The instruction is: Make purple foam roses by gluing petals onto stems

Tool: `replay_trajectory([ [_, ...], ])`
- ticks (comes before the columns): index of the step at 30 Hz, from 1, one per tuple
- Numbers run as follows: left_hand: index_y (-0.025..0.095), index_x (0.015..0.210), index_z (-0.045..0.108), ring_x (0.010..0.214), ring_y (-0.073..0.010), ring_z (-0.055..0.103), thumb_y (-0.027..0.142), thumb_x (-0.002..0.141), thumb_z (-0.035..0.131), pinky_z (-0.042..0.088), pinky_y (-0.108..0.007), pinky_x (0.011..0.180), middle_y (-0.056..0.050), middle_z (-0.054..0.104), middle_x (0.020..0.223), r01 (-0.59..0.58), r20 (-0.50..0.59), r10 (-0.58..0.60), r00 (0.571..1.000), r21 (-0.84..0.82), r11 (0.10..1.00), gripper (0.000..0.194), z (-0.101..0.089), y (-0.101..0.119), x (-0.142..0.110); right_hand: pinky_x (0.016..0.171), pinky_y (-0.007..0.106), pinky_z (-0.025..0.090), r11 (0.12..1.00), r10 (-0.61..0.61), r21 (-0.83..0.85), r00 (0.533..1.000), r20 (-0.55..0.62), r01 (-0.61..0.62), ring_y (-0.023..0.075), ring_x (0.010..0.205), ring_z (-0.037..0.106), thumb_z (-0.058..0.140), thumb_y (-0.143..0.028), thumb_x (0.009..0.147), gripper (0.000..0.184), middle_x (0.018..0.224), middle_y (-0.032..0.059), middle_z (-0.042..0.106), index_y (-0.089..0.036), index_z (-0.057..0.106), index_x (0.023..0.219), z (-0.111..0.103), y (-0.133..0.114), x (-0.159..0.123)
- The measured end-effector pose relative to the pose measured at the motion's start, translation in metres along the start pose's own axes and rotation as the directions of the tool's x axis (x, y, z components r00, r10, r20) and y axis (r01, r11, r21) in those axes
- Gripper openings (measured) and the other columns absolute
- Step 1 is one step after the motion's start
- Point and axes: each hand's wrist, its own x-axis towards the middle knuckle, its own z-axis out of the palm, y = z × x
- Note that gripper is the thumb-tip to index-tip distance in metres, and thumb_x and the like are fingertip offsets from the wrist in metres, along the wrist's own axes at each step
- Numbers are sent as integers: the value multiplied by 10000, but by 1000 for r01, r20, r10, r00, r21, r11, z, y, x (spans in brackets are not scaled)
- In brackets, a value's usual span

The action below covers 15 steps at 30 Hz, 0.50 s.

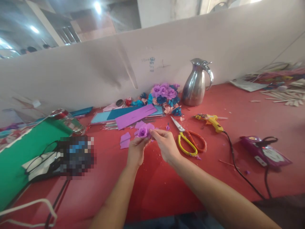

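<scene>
My left hand (136,149) and my right hand (165,144) meet above the red table (154,184), and both are closed on a small purple foam flower (143,130). The left hand grips it from below. The right hand's fingers pinch its right side. Purple foam scraps (125,140) lie just left of my left hand. Yellow and orange scissors (189,141) rest right of my right hand.
A yellow glue gun (213,121) with a black cord, a steel jug (196,83), a pile of finished foam flowers (165,95), foam sheets (133,116), a glass jar (69,122), glasses (41,159), a green sheet (23,149) and a purple power strip (264,152) lie about.
</scene>
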Motion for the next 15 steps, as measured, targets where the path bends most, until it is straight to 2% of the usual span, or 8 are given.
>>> replay_trajectory([
  [8,167,759,783,870,-230,684,269,564,833,472,-416,942,-63,758,776,8,3,-8,1000,16,1000,226,-2,0,0,661,270,378,999,-14,-34,999,31,15,136,635,477,652,-427,731,288,587,-11,586,-163,710,633,1,-3,-3],
  [15,195,747,785,854,-238,679,269,590,810,475,-420,920,-39,751,748,-55,34,53,998,52,997,176,-2,1,0,675,269,393,993,-48,-105,998,40,52,153,668,519,604,-415,751,288,616,-3,621,-168,732,679,2,-5,-5],
])
